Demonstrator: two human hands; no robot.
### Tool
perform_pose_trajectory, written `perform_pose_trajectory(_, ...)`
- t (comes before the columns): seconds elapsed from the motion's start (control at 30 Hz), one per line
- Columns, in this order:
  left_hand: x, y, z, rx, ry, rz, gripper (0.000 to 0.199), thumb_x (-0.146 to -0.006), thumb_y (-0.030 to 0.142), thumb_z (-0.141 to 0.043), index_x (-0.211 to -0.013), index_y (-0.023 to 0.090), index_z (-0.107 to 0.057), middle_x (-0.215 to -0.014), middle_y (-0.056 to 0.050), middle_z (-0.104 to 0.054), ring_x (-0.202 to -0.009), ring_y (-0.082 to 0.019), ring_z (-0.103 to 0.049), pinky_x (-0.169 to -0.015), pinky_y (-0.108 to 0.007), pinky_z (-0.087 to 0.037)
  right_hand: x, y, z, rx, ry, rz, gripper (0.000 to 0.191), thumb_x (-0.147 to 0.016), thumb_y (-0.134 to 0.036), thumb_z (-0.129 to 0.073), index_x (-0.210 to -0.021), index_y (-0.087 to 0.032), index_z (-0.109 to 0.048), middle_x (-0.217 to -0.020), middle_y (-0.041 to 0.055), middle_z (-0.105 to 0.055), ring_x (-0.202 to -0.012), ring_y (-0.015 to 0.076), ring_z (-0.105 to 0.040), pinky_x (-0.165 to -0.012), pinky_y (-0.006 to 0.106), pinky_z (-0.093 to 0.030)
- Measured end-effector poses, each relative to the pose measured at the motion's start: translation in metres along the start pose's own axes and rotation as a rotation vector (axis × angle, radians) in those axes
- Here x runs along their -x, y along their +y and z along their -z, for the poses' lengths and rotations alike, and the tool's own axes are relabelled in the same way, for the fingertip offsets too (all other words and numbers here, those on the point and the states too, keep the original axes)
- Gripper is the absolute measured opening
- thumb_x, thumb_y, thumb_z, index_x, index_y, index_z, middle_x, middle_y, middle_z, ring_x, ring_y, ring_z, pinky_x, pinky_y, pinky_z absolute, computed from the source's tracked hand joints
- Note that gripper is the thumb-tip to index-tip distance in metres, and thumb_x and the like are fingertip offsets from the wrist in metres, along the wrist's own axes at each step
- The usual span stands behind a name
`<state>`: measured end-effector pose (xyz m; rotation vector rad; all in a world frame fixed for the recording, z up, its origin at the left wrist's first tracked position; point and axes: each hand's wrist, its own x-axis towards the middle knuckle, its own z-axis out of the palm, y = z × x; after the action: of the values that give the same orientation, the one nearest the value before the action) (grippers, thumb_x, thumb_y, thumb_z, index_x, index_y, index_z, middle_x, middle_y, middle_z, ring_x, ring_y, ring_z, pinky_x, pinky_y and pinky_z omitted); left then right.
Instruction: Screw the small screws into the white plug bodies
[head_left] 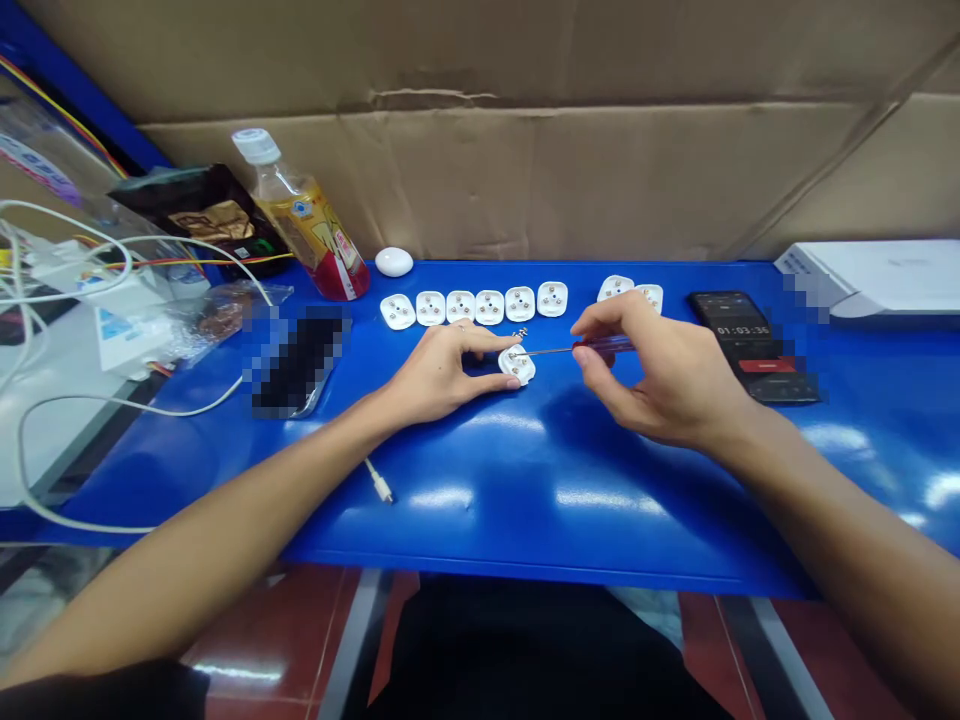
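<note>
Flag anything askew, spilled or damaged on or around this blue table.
The cardboard behind the table has a scuffed, seemingly torn crease above the row of white pieces, and white cables lie tangled at the left. No spill is visible.

A workshop-like assembly bench, with a screwdriver point(609, 345) and rowed white parts point(490, 307) on blue point(495, 520).

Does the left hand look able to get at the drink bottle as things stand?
Probably, though the left hand would first have to let go of the white piece. Nothing covers the bottle, and a reach could likely pass over the nearby row.
</note>
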<state>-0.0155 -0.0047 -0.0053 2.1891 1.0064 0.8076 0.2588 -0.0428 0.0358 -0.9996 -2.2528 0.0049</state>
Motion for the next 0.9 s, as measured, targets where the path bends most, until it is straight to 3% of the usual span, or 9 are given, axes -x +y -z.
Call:
perform_pose_trajectory(0.1,-0.0002,0.0000,-0.0011,0.011,0.000,-0.014,0.052,-0.087,0.045,-0.091,-0.133,0.022,-0.081,-0.112,-0.008,-0.084,-0.097,-0.026,-0.072,-0.090,-0.039,-0.052,0.0008,-0.0004,-0.0029,0.038,0.051,-0.018,0.012,-0.101,-0.031,-0.066,-0.110,-0.024,-0.064,-0.089,0.0048,-0.079,-0.068,0.0243,-0.076,-0.056,0.034,-0.054)
perform_pose_trajectory(0.23,-0.0001,0.0010,-0.0017,-0.007,0.000,-0.008,0.052,-0.087,0.045,-0.092,-0.132,0.022,-0.082,-0.110,-0.008,-0.085,-0.094,-0.025,-0.071,-0.087,-0.039,-0.051,0.0002,-0.0015,-0.0034,-0.043,0.036,-0.032,0.020,-0.097,-0.023,-0.065,-0.117,-0.024,-0.061,-0.104,0.0080,-0.081,-0.081,0.0257,-0.080,-0.064,0.036,-0.060)
perform_pose_trajectory(0.37,0.0003,0.0017,-0.0013,-0.023,0.001,-0.022,0.049,-0.087,0.045,-0.092,-0.130,0.023,-0.083,-0.112,-0.008,-0.085,-0.096,-0.026,-0.071,-0.088,-0.039,-0.051,-0.0011,-0.0050,-0.0029,0.020,0.084,-0.068,0.014,-0.101,-0.031,-0.068,-0.111,-0.023,-0.063,-0.095,0.0063,-0.079,-0.069,0.0222,-0.077,-0.054,0.031,-0.055)
perform_pose_trajectory(0.53,0.0006,0.0033,-0.0019,-0.040,-0.008,-0.005,0.050,-0.086,0.044,-0.092,-0.131,0.023,-0.082,-0.109,-0.008,-0.085,-0.095,-0.025,-0.070,-0.088,-0.039,-0.051,-0.0027,-0.0075,-0.0026,-0.040,0.052,-0.036,0.020,-0.097,-0.020,-0.063,-0.116,-0.024,-0.060,-0.104,0.0068,-0.079,-0.078,0.0232,-0.078,-0.069,0.036,-0.063)
perform_pose_trajectory(0.67,0.0013,0.0062,-0.0032,-0.036,-0.030,0.001,0.050,-0.087,0.045,-0.091,-0.131,0.025,-0.082,-0.111,-0.007,-0.085,-0.097,-0.026,-0.071,-0.089,-0.038,-0.052,-0.0019,-0.0068,-0.0028,0.007,0.095,-0.050,0.011,-0.100,-0.026,-0.064,-0.111,-0.026,-0.061,-0.090,0.0033,-0.078,-0.069,0.0231,-0.078,-0.058,0.033,-0.059)
perform_pose_trajectory(0.8,0.0020,0.0076,-0.0038,-0.031,-0.040,0.021,0.050,-0.087,0.047,-0.091,-0.131,0.025,-0.082,-0.113,-0.007,-0.084,-0.099,-0.027,-0.071,-0.091,-0.039,-0.052,0.0000,-0.0070,-0.0023,-0.008,0.065,-0.079,0.019,-0.098,-0.025,-0.062,-0.117,-0.029,-0.061,-0.097,0.0040,-0.080,-0.078,0.0262,-0.081,-0.064,0.038,-0.063)
perform_pose_trajectory(0.9,0.0020,0.0078,-0.0039,-0.039,-0.045,0.018,0.049,-0.087,0.046,-0.090,-0.131,0.026,-0.083,-0.113,-0.006,-0.084,-0.100,-0.027,-0.070,-0.092,-0.039,-0.052,0.0006,-0.0080,-0.0019,0.063,0.088,-0.109,0.011,-0.101,-0.031,-0.065,-0.111,-0.029,-0.064,-0.092,0.0045,-0.081,-0.070,0.0262,-0.080,-0.056,0.037,-0.059)
